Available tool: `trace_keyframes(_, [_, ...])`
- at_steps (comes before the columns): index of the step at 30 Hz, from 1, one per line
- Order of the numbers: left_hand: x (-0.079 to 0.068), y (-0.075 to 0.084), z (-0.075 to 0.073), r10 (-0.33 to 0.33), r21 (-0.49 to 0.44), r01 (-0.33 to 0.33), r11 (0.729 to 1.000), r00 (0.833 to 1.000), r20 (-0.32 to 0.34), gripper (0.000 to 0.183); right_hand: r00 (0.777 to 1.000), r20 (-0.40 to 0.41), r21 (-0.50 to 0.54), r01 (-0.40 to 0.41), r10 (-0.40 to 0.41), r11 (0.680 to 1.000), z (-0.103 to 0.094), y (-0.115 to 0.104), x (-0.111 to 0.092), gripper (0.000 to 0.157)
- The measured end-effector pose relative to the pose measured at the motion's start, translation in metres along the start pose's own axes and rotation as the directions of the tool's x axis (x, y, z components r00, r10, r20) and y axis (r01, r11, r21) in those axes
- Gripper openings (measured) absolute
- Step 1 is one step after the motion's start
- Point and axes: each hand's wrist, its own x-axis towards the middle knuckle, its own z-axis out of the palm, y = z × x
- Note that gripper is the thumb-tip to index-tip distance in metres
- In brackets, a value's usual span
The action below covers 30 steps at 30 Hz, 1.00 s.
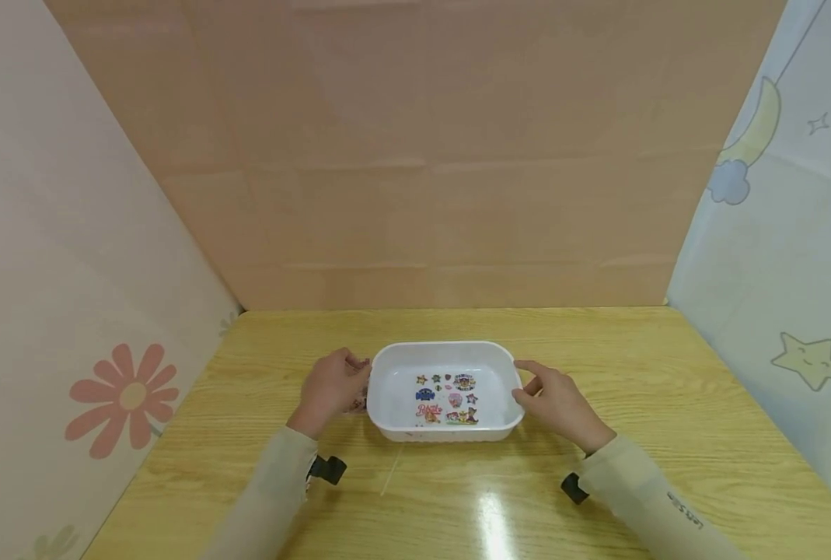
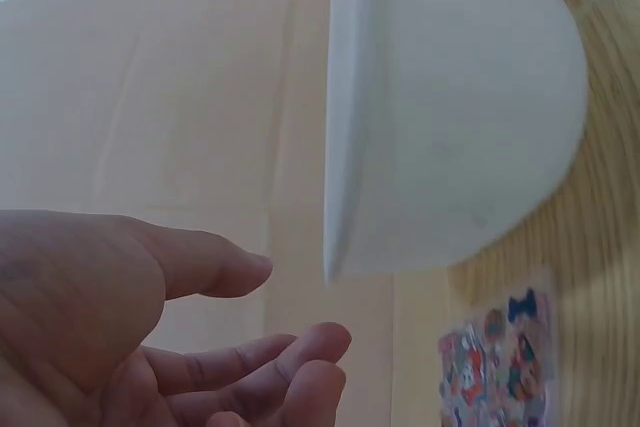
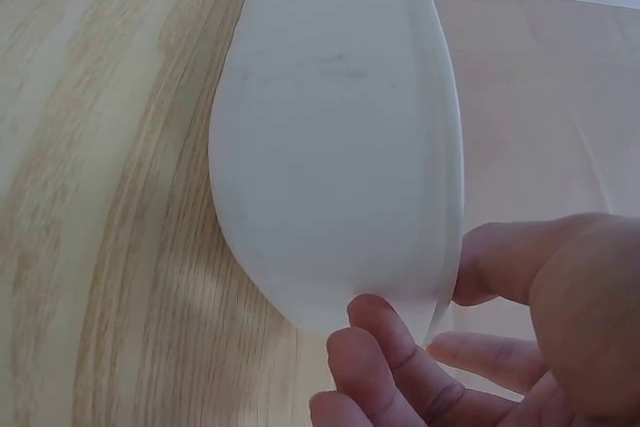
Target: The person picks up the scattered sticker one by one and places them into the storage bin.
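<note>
A white plastic basin [image 1: 446, 354] with rounded corners sits on the table, colourful cartoon stickers [image 1: 450, 400] spread over its inner bottom. By its left end is my left hand [image 1: 329, 391]; in the left wrist view its thumb and fingers are parted, with a gap between them and the rim. My right hand [image 1: 558, 403] pinches the right end of the rim, thumb on one side and fingertips [image 3: 375, 317] against the outer wall. A clear sheet of printed stickers [image 2: 505, 362] lies beside the basin, partly hidden by my left hand in the head view.
The wooden table [image 1: 247, 467] reaches back to a plain tan backdrop [image 1: 422, 194]. A flower-patterned panel [image 1: 72, 233] borders the left, and a panel with a moon and star [image 1: 779, 257] the right. A thin pale strand [image 1: 390, 470] lies before the basin.
</note>
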Motion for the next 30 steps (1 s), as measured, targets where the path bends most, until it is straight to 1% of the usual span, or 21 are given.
trace_keyframes(7, [0.001, -0.018, -0.003, -0.042, 0.076, 0.042, 0.996, 0.999, 0.0, 0.037, 1.0, 0.001, 0.0, -0.009, 0.009, 1.0, 0.0, -0.001, -0.002, 0.055])
trace_keyframes(11, [0.001, -0.029, -0.007, -0.065, 0.108, 0.063, 0.992, 0.998, 0.011, 0.038, 1.0, 0.002, 0.002, -0.006, 0.006, 1.0, 0.0, -0.001, -0.002, 0.055])
trace_keyframes(15, [0.002, -0.04, -0.009, -0.082, 0.147, 0.078, 0.986, 0.996, 0.024, 0.044, 1.0, 0.005, 0.014, 0.0, 0.0, 1.0, 0.0, 0.0, -0.002, 0.055])
trace_keyframes(18, [0.004, -0.048, -0.008, -0.096, 0.189, 0.089, 0.978, 0.995, 0.027, 0.048, 1.0, 0.007, 0.031, 0.001, -0.001, 1.0, 0.0, 0.001, -0.002, 0.056])
trace_keyframes(22, [0.005, -0.056, -0.006, -0.124, 0.22, 0.113, 0.969, 0.992, 0.034, 0.04, 1.0, 0.013, 0.044, -0.004, 0.003, 0.999, 0.0, 0.002, -0.002, 0.057])
trace_keyframes(25, [0.005, -0.06, -0.005, -0.146, 0.236, 0.13, 0.963, 0.988, 0.049, 0.042, 1.0, 0.015, 0.045, -0.007, 0.007, 0.999, 0.001, 0.003, -0.002, 0.057])
trace_keyframes(28, [0.005, -0.063, -0.005, -0.149, 0.262, 0.13, 0.956, 0.987, 0.056, 0.039, 1.0, 0.019, 0.042, -0.01, 0.009, 0.999, 0.002, 0.003, -0.001, 0.057])
trace_keyframes(30, [0.005, -0.065, -0.005, -0.151, 0.273, 0.128, 0.953, 0.987, 0.063, 0.04, 1.0, 0.021, 0.04, -0.012, 0.011, 0.999, 0.002, 0.003, -0.001, 0.057])
